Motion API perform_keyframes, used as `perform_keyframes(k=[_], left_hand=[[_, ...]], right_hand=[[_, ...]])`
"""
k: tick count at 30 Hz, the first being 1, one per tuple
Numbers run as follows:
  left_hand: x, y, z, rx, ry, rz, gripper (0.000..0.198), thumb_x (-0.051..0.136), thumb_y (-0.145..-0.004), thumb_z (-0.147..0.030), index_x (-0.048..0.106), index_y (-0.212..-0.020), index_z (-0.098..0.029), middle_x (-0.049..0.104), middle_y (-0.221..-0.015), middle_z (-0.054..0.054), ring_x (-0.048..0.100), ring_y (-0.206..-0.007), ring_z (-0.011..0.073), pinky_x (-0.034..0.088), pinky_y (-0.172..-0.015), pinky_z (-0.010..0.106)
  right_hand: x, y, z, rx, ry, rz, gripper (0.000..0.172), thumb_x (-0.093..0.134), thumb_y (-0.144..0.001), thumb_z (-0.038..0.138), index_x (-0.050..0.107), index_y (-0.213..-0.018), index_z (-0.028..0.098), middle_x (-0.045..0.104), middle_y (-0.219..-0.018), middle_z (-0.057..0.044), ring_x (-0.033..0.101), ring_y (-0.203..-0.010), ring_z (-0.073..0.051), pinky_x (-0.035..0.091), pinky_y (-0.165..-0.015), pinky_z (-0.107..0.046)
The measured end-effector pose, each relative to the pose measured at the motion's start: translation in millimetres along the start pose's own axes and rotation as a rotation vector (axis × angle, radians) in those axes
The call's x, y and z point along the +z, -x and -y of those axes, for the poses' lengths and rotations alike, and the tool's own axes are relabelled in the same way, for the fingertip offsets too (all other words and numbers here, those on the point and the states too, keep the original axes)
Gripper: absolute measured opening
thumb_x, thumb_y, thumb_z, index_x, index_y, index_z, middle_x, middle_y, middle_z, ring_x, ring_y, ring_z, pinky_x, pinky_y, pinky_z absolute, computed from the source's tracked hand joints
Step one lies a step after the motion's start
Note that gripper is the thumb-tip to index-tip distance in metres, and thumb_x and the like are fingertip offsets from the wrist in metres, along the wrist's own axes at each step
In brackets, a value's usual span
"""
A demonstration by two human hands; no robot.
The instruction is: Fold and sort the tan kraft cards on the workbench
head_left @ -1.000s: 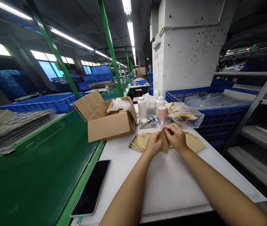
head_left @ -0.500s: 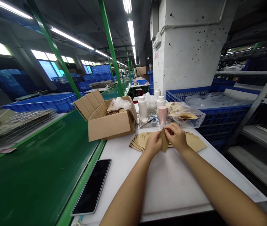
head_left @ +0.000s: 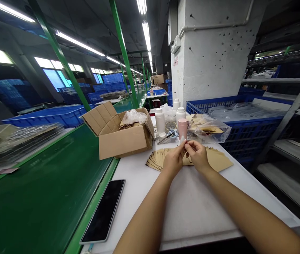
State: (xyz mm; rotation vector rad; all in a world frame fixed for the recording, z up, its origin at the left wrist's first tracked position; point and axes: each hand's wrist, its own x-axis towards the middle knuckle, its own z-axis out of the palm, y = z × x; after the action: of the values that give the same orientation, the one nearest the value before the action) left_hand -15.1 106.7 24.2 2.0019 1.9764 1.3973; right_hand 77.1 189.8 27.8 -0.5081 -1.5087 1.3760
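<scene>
Left hand: The left hand (head_left: 175, 160) was at the middle of the worktop (head_left: 192, 208), with the fingers bent toward the right hand. I cannot tell if it was grasping something.

Right hand: The right hand (head_left: 197, 155) was just beside the left hand, and its fingertips (head_left: 189, 144) nearly met the other fingers. What they pinched was too small to see.

Held thing: A brown paper piece (head_left: 187, 160) was between the hands, near the far edge of the worktop. The hands hid it partly, so I cannot tell its long axis or which way it pointed.

Around: A fan of brown paper envelopes (head_left: 218, 160) lay under the hands. A pink bottle (head_left: 182, 128) stood just beyond them, and a white bottle (head_left: 159, 120) stood near it.

Left edge: A black phone (head_left: 103, 211) lay along this edge. A cardboard box (head_left: 120, 135) stood at the far left corner.
</scene>
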Motion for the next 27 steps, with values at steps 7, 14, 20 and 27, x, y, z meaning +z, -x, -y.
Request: perform_keyframes(k=[7,14,20,27], left_hand=[[2.0,0.2,0.9,0.001,-0.017,-0.002,0.055,0.033,-0.086,-0.013,0.033,-0.138,-0.028,0.060,-0.118,0.003,0.058,-0.099,0.0173,0.047,-0.084,0.029],[1.2,-0.2,0.4,-0.003,0.004,0.001,0.055,0.033,-0.085,-0.012,0.033,-0.139,-0.025,0.062,-0.114,0.005,0.058,-0.096,0.0168,0.047,-0.084,0.028],[3.3,0.7,0.8,-0.015,0.011,-0.006,0.055,0.032,-0.085,-0.013,0.032,-0.139,-0.025,0.064,-0.106,0.005,0.059,-0.090,0.0164,0.047,-0.081,0.027],[3.8,1.1,0.1,-0.010,0.026,0.011,0.056,0.032,-0.084,-0.011,0.033,-0.138,-0.024,0.064,-0.100,0.004,0.059,-0.082,0.0145,0.048,-0.077,0.025]], right_hand=[[1.2,0.3,5.5,0.060,-0.133,-0.004,0.023,0.064,-0.068,0.037,0.054,-0.071,0.016,0.058,-0.058,0.000,0.050,-0.046,-0.010,0.043,-0.044,-0.025],[0.7,-0.8,7.0,0.066,-0.140,0.008,0.023,0.064,-0.067,0.038,0.055,-0.069,0.017,0.057,-0.056,0.001,0.048,-0.046,-0.010,0.041,-0.044,-0.024],[-0.6,-2.2,7.6,0.115,-0.177,0.001,0.024,0.067,-0.064,0.038,0.059,-0.071,0.016,0.054,-0.057,0.001,0.049,-0.051,-0.011,0.037,-0.040,-0.022],[-1.6,-2.8,6.0,0.159,-0.196,-0.005,0.027,0.068,-0.062,0.040,0.058,-0.069,0.015,0.052,-0.053,0.002,0.046,-0.047,-0.009,0.034,-0.038,-0.020]])
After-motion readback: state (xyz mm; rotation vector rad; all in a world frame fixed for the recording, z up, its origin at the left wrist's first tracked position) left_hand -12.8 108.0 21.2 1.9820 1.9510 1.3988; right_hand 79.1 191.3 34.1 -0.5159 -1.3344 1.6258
